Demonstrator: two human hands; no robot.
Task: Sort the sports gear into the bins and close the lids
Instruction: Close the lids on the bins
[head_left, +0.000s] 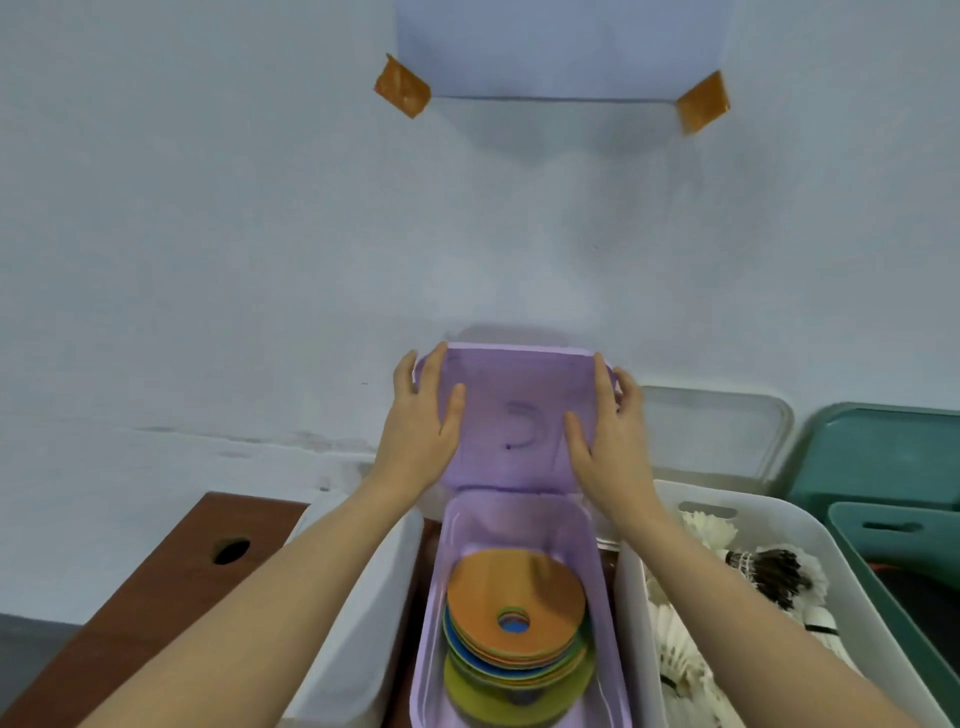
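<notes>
Head view: left hand (423, 421) and right hand (610, 431), fingers grasping the purple lid (514, 415) by its side edges, upright over the purple bin (431, 597). Discs (514, 608) inside; white bin (769, 519) at 3 o'clock.

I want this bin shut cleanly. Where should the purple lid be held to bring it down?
Grip the purple lid by its two side edges near the raised far end, left hand and right hand coming from either side. It stands upright at the bin's back edge.
</notes>
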